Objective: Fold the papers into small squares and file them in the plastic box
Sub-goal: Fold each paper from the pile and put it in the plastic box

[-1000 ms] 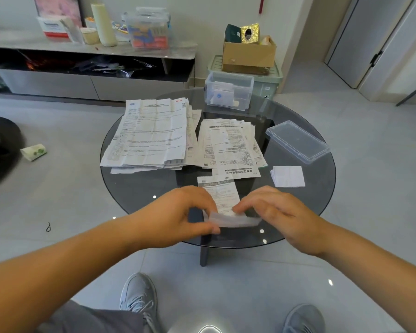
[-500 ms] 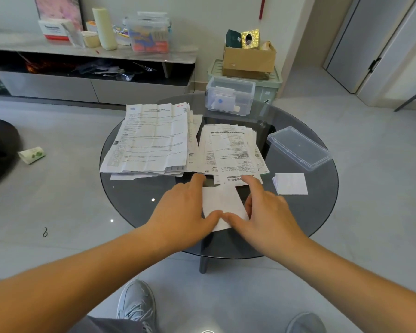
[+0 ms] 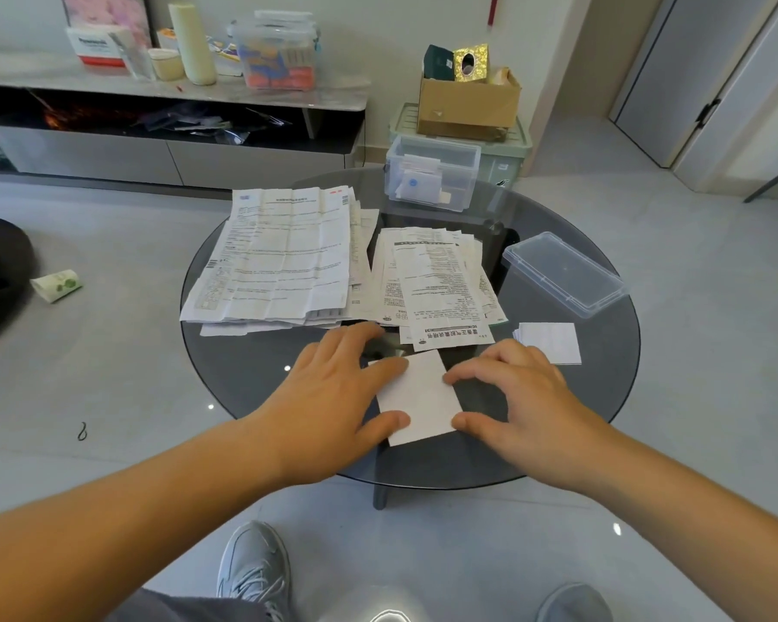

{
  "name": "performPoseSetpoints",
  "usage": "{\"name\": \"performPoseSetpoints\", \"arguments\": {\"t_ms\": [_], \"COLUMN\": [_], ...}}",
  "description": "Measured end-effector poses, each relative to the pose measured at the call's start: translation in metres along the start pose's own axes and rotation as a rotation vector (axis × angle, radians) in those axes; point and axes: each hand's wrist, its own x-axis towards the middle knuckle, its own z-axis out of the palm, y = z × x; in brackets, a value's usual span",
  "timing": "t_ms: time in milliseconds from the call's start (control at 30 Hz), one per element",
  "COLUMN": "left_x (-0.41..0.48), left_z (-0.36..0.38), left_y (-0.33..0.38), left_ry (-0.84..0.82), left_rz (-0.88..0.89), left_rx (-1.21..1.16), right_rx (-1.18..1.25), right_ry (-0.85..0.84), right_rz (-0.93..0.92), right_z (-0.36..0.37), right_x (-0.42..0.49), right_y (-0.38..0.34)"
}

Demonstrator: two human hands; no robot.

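Where left hand (image 3: 333, 392) and right hand (image 3: 528, 408) touch, the folded paper (image 3: 423, 399) shows blank.

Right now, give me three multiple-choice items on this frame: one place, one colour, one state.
1. The stack of folded squares lies: A) on the glass table, right of the right hand; B) in a drawer; C) on a chair.
2. The sneakers are: A) red; B) grey; C) black.
3. The folded paper is: A) in the air; B) crumpled; C) pressed flat by both hands.
Answers: 1 A, it sits beside that hand; 2 B, both look grey; 3 C, the left hand and right hand rest on it.
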Motion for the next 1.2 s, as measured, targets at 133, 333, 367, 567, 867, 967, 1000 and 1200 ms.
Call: {"name": "performPoseSetpoints", "arguments": {"t_ms": [133,333,367,567,867,967,1000,1200], "left_x": [0.000,-0.001,-0.002,-0.009,-0.007,-0.005,-0.004,0.004], "left_z": [-0.005,-0.009,-0.011,-0.005,-0.010,-0.011,-0.011,-0.011], "left_y": [-0.003,-0.001,0.000,0.003,0.009,0.007,0.007,0.011], "left_ry": [-0.033,-0.043,-0.035,0.046,0.036,0.045,0.025,-0.007], "left_rz": [0.196,0.263,0.282,0.391,0.256,0.099,0.044,-0.100], "left_rx": [-0.057,0.039,0.065,0.055,-0.203,-0.206,-0.196,-0.253], "right_rx": [-0.032,-0.116,-0.125,-0.168,-0.147,-0.027,-0.004,0.007], "right_ry": [0.017,-0.006,-0.009,-0.011,-0.013,0.044,0.045,0.078], "right_rz": [-0.230,-0.353,-0.365,-0.384,-0.365,-0.264,-0.211,0.065], "right_z": [0.006,0.008,0.006,0.002,0.004,0.006,0.006,0.010], "right_x": [-0.008,-0.014,-0.014,-0.016,-0.018,-0.013,-0.011,0.003], "right_y": [0.002,0.001,0.002,0.003,0.000,-0.006,-0.007,-0.018]}}
